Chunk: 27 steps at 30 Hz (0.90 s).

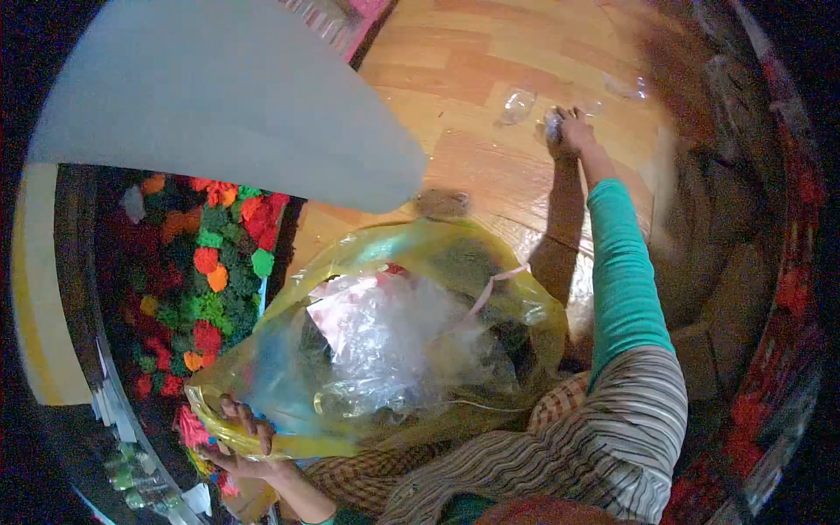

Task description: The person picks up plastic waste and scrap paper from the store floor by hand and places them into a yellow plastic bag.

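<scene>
My left hand is closed round the rim of a large yellow translucent bag that lies open in front of me. Crumpled clear plastic fills the bag's middle, with a pink and white piece at its left. Out on the wooden floor, my right hand has its fingers on a small clear plastic piece. Another clear piece rests just left of that hand, and one more lies beyond it to the right.
A pale grey panel covers the upper left. Below it are red, green and orange tufts in a dark tray or box. A small dark clear-edged item lies behind the bag. Brown material is at the right.
</scene>
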Each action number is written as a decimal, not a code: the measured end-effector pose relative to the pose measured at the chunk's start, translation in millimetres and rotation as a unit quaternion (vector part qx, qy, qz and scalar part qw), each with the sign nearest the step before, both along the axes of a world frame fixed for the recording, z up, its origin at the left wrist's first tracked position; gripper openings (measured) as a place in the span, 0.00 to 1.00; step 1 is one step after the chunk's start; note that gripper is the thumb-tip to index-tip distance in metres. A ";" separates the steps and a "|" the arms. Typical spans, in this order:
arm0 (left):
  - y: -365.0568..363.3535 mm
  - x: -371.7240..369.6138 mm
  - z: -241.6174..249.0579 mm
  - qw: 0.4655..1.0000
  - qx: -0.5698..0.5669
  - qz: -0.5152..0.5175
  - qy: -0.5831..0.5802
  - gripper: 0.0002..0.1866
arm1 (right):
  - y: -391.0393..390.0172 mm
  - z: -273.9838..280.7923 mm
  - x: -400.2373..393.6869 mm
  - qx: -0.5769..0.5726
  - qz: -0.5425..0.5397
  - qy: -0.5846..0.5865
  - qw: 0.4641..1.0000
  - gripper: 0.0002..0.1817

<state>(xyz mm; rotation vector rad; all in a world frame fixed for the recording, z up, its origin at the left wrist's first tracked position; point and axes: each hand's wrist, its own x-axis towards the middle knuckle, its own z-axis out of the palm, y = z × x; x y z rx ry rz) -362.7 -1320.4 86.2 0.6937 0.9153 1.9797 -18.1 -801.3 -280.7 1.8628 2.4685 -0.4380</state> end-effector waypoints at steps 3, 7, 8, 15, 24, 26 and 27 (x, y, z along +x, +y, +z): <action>-11.2 -2.1 -0.5 0.999 -0.021 0.043 0.011 0.36 | 7.1 -22.0 -5.5 0.034 -0.074 0.074 0.994 0.30; -22.5 -7.5 5.0 0.998 -0.067 0.012 0.008 0.38 | 11.5 -32.2 -2.7 0.051 -0.027 0.079 0.995 0.22; -27.0 -9.2 4.3 0.997 -0.078 0.019 0.011 0.38 | 12.7 -35.9 2.2 0.096 0.027 0.066 0.993 0.18; -10.6 8.2 6.1 0.992 -0.067 0.106 0.033 0.35 | -49.1 30.6 24.0 0.104 -0.124 0.419 0.893 0.03; -2.0 0.9 -0.9 0.999 -0.011 0.050 0.005 0.36 | -161.4 225.1 -34.6 -0.056 0.249 0.596 0.761 0.09; 10.1 5.3 2.6 0.999 0.030 -0.008 0.008 0.37 | -216.2 253.9 -63.1 -0.247 0.339 0.572 0.705 0.12; 8.3 -0.3 0.5 0.989 0.083 -0.112 -0.048 0.37 | -237.9 254.9 -78.0 -0.259 0.425 0.545 0.674 0.14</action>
